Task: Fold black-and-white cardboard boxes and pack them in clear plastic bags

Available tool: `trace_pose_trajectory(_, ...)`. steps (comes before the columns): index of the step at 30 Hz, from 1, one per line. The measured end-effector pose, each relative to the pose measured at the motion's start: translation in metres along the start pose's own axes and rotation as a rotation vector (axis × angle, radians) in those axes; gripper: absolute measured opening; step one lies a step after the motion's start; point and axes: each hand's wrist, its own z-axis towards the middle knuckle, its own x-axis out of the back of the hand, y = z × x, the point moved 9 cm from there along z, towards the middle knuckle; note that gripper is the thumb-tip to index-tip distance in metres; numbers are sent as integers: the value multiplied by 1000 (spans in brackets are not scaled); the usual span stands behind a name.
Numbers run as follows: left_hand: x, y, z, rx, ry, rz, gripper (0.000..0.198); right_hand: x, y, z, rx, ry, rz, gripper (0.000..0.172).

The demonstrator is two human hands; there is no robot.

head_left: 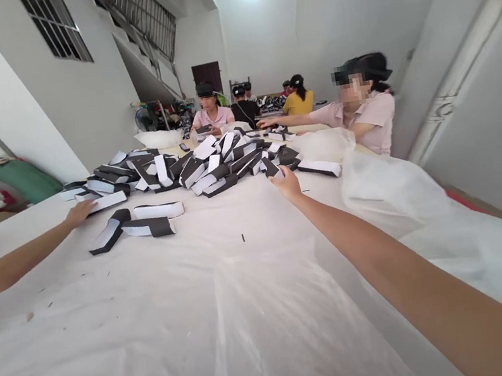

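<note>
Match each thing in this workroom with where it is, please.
Things:
1. Left hand
2. Right hand
3. Heap of black-and-white rectangular pieces
4. Seated co-worker in a yellow shirt

Places:
A. Far end of the room
B. At the heap's front right edge
C. On the long table covered in white plastic sheeting
D. At a loose black-and-white strip left of the heap

Pairs: 1-D, 2-B, 3-C, 4-A

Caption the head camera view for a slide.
Left hand and right hand reach toward a heap of black-and-white rectangular pieces on a plastic-sheeted table, co-workers seated beyond.
</note>
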Motion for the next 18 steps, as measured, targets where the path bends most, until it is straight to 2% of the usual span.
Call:
trace_pose_trajectory(3,46,65,20,-24,67,-41,52,-37,1,23,-21,-11,-17,53)
trace_pose_trajectory(5,87,122,37,-63,112,-60,55,-62,0,36,-37,-29,-17,53)
trace_pose_trajectory(7,126,181,52,-119,145,-67,73,-88,-5,46,-42,-65,0,51)
trace_pose_trajectory(8,142,206,56,-147,161,-69,70,-101,-8,48,-39,-90,14,51)
trace_pose_trajectory(10,160,238,60,-183,170,-60,68,-125,-18,47,-25,-162,51,51)
trace_pose_trajectory(11,162,244,58,-190,166,-51,70,-136,-24,42,-17,-211,75,51)
trace_pose_trajectory(13,149,231,51,-178,137,-24,77,-150,-37,27,5,-346,131,52)
trace_pose_trajectory(14,135,215,45,-161,109,-8,81,-153,-43,16,19,-434,163,52)
trace_pose_trajectory(15,118,193,38,-137,79,6,77,-152,-49,5,34,-531,194,51)
trace_pose_trajectory(16,99,168,30,-113,49,15,61,-148,-54,-6,50,-629,222,49)
trace_pose_trajectory(18,56,117,13,-64,-32,32,57,-130,-61,-25,75,-816,262,46)
